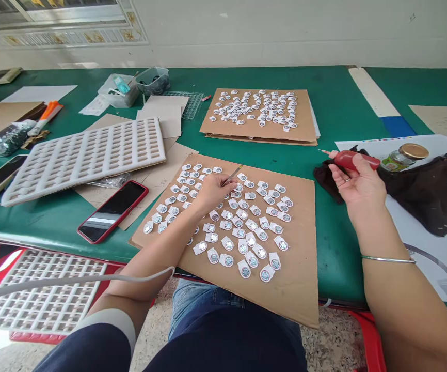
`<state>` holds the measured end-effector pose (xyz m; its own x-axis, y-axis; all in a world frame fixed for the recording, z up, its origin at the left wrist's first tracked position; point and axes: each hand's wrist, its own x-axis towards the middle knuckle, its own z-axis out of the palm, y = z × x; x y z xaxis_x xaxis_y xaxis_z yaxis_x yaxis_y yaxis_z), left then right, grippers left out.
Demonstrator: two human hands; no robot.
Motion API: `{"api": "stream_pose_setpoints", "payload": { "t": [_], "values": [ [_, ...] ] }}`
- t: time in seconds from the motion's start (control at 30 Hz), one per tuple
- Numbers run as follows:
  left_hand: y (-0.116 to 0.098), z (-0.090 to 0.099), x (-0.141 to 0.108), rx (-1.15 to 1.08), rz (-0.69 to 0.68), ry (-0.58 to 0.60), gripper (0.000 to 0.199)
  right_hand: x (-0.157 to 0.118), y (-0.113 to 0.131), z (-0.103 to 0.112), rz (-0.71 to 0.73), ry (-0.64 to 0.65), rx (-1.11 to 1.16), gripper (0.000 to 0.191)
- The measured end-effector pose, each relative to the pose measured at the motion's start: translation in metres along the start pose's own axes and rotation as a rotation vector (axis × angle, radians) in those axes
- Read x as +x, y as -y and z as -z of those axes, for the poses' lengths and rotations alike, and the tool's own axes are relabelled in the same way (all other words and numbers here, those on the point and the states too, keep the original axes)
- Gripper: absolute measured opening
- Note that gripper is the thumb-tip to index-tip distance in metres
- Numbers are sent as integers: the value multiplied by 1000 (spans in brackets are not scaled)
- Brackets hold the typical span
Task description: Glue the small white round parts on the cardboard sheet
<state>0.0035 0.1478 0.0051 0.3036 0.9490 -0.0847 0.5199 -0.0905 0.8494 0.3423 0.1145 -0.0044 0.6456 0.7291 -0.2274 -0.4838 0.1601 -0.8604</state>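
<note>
My left hand (216, 192) is closed on a thin stick with a yellowish tip (236, 173), above the near cardboard sheet (297, 279). Rows of small white tagged pieces with round silvery centres (245, 269) lie on that sheet, some hidden under my left forearm. My right hand (360, 181), palm up, holds a red bottle (353, 160) with a thin needle-like nozzle pointing left. It is raised right of the sheet, beside a dark cloth (432, 191).
A second cardboard (254, 132) with similar pieces lies further back. At left are a white slotted tray (92, 155), a red-cased phone (113, 212) and plastic tubs (153, 82). A lidded glass jar (403, 156) stands at right. A pale cable (76, 279) crosses at lower left.
</note>
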Motion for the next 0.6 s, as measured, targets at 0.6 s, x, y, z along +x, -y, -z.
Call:
{"api": "stream_pose_setpoints", "payload": {
  "t": [0.6],
  "values": [
    [-16, -7, -8, -285, 23, 107, 17, -67, -19, -33, 1014, 320, -1042, 22]
  ]
}}
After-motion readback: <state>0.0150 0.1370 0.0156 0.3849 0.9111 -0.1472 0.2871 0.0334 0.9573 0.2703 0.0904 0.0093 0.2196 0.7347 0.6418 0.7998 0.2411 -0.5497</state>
